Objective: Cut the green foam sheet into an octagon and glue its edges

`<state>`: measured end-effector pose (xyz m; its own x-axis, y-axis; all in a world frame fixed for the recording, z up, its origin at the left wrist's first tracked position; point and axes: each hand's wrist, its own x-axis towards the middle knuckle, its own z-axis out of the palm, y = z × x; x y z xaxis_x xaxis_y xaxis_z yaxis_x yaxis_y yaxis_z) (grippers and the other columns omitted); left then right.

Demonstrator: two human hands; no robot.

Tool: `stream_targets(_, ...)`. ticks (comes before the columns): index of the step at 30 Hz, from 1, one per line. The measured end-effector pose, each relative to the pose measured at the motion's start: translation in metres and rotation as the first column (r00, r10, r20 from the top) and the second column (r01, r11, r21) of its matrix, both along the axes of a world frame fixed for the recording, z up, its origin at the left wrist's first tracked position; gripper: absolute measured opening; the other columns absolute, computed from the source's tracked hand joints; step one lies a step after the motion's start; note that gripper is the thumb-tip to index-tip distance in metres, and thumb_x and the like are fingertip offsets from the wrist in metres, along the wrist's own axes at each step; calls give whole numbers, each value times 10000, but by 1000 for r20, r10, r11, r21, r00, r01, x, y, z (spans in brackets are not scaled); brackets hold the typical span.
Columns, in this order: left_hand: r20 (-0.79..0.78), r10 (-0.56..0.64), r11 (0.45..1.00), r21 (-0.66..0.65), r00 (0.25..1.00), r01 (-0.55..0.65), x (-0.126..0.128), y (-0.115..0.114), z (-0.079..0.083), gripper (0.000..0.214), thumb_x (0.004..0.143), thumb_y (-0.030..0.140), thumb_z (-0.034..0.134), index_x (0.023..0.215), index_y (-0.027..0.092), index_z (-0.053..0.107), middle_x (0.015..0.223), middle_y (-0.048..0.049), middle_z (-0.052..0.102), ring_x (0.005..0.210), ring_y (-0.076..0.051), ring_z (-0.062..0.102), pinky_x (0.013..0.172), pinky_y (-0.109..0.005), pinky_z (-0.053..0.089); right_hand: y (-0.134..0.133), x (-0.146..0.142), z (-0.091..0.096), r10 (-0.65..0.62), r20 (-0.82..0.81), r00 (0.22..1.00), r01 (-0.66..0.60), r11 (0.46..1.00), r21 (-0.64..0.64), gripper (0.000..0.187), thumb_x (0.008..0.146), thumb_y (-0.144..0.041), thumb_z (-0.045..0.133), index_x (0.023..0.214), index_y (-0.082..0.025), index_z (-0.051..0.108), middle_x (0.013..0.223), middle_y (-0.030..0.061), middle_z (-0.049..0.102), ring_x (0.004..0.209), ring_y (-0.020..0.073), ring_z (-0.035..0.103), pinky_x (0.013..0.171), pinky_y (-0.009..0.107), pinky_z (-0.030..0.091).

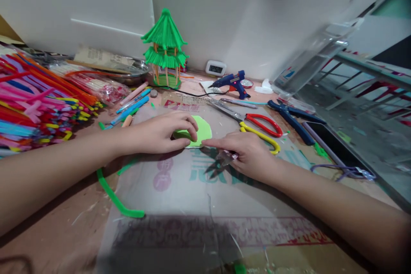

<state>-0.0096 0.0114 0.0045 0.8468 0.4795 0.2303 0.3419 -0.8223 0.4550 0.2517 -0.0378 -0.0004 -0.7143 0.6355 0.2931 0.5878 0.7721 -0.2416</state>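
A light green disc [204, 130] lies on the printed sheet in front of me, partly covered by my fingers. My left hand [163, 132] rests over its left side, thumb and fingers apart and curved, fingertips on the disc. My right hand [250, 150] stretches its index finger to the disc's lower right edge. The other fingers of that hand are curled around a small clear plastic piece [227, 157], whose exact kind I cannot make out. Just beyond the right hand lie scissors [239, 116] with one red and one yellow handle loop.
A green-roofed pagoda model [166, 47] stands at the back. Beside it are a digital clock [215, 67] and a blue glue gun [233, 83]. Pliers [292, 117] and a phone [337, 147] lie right. Pipe cleaners [38, 102] are heaped left; a bent green one [112, 197] lies nearer.
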Motion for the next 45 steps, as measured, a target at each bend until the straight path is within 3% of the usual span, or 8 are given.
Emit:
stream_targets(13,-11,-12,999,46,1000,12,0,-2,2,195,864,171,569,934,244,736,1173,-44,613,1127,-198,573,1030,-353,408,1,-3,-3,73,-2,997,-73,996,60,376,848,-71,510,1156,-180,696,891,42,773,729,148,673,646,250,441)
stream_targets(18,-26,-33,998,46,999,34,-2,-1,3,206,866,165,566,941,254,736,1175,-44,612,1117,-196,577,1011,-342,422,1,-3,-4,89,5,996,-89,991,99,352,836,-70,528,1116,-177,712,815,41,759,688,154,657,612,261,412)
stream_targets(25,12,-63,998,5,998,63,-2,1,4,163,865,141,557,911,204,700,1106,-43,638,1042,-165,601,941,-275,452,0,1,-2,-3,-15,1000,4,999,54,374,862,-109,513,1170,-208,701,782,31,735,642,128,622,601,235,397)
stream_targets(30,-30,-82,996,-28,996,81,-5,4,8,178,871,153,563,934,213,719,1139,-42,637,1049,-170,605,947,-276,449,0,-3,-4,105,-39,994,-101,990,98,331,863,-87,531,1129,-170,711,771,30,739,653,123,620,599,234,382)
stream_targets(36,-74,-118,991,-79,990,112,-10,9,12,181,896,184,573,961,248,729,1188,-35,632,1079,-172,604,953,-264,443,0,-4,-6,81,7,997,-82,991,110,335,865,-91,528,1127,-189,713,761,24,736,675,132,627,604,247,369)
stream_targets(45,-157,-134,991,-29,978,131,-11,9,14,210,934,222,530,976,266,731,1204,-34,614,1103,-182,593,960,-275,430,-1,-2,-5,57,-26,998,-55,995,79,366,859,-97,522,1166,-189,699,785,29,733,653,125,607,591,237,362)
